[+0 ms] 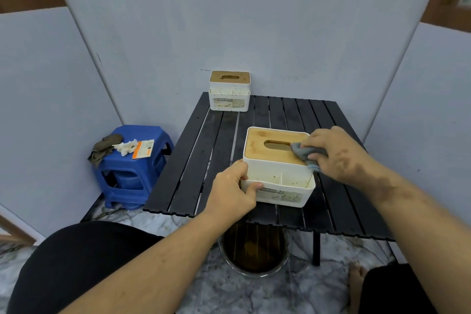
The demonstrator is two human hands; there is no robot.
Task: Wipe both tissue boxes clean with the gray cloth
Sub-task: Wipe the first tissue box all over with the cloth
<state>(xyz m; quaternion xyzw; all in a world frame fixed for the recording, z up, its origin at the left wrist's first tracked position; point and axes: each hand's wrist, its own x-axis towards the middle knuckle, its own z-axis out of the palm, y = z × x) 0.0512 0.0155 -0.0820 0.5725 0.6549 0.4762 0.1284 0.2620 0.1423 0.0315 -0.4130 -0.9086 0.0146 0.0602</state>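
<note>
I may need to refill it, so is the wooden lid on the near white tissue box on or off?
On. The wooden lid sits flat on the near white tissue box; whether tissues are inside cannot be told.

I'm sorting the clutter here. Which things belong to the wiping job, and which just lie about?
Job: near tissue box, far tissue box, gray cloth.
Lying about: blue stool, brown rag, crumpled tissue, orange packet, bucket.

Black slatted table [293, 115] carries two tissue boxes: near box [280, 181] right at my grip, far box [229, 94] well beyond it, back-left corner.
</note>
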